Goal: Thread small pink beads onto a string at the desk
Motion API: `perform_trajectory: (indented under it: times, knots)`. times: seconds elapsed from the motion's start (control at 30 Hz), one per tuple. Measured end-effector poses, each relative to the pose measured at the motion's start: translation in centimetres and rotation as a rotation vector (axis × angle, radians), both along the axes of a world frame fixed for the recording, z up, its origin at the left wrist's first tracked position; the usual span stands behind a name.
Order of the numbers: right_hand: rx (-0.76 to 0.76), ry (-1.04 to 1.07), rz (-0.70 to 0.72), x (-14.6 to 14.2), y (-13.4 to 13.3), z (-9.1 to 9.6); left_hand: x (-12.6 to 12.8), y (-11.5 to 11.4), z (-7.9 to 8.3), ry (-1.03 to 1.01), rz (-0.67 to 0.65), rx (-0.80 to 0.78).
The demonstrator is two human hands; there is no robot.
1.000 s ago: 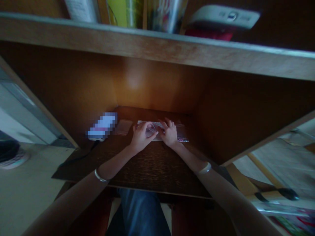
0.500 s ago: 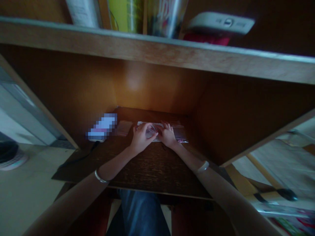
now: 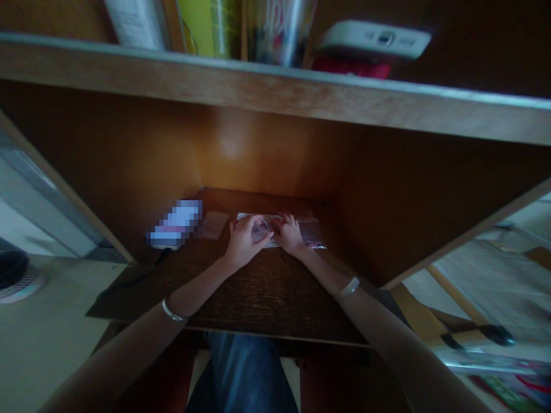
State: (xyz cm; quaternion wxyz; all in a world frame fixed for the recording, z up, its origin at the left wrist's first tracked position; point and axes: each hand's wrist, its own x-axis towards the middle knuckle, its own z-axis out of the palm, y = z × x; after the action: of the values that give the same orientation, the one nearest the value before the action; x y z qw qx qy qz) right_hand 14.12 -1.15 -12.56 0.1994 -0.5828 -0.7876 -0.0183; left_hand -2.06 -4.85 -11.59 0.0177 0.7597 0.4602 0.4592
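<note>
Fingers and thumb of my left hand curl round a clear, round-rimmed plastic thing; its exact kind is too blurred to tell. Close on its right, my right hand is closed with bent fingers, and what its fingertips pinch is hidden. Under and beside both hands lies a flat, clear plastic bag with small pinkish bits along its lower edge. A smaller clear packet lies flat to the left of my left hand.
A phone, its screen blurred out, leans at the left with a dark cable. Wooden walls enclose the desk. Overhead, a shelf edge carries a jar and a white box. A basket stands on the floor, left.
The whole view has shifted slightly, so things sit a little further left. Both hands keep nearly the same place and hold on the clear plastic.
</note>
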Motion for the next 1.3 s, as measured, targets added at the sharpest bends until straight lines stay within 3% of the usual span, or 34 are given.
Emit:
perform_trajectory:
  times: [0.6,0.8,1.03,1.3]
  knots:
    - [0.07,0.051,0.014,-0.3,0.2,-0.5,-0.1,-0.1,0.1,0.011,-0.01,0.007]
    - [0.284,0.302,0.004,-0.2,0.0,-0.1,-0.2,-0.1,0.3,0.016,-0.018,-0.021]
    - [0.451,0.559,0.144,-0.7,-2.0,0.7,-0.3,0.0,0.1,0.025,0.01,-0.036]
    - [0.435,0.525,0.352,-1.0,-3.3,1.4,-0.4,0.2,0.0,0.03,0.054,-0.037]
